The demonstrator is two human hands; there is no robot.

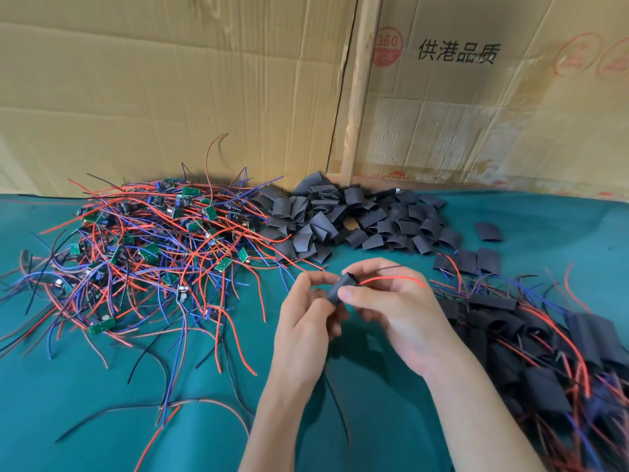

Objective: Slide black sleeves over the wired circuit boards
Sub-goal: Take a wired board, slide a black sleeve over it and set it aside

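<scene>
A black sleeve [341, 287] is held above the green cloth between both hands. My left hand [308, 315] pinches its left end and my right hand [391, 301] grips its right part. A red wire [394, 279] and a thin black wire stick out of the sleeve's right end, across my right fingers. The board inside the sleeve is hidden. A tangled heap of small green circuit boards with red, blue and black wires [143, 247] lies at the left. A pile of loose black sleeves [343, 219] lies behind my hands.
Sleeved boards with trailing wires [531, 342] are heaped at the right. A green cloth [102, 403] covers the table. Cardboard sheets [170, 90] and a wooden post [357, 97] stand upright along the back edge. Stray wires lie on the cloth near the front.
</scene>
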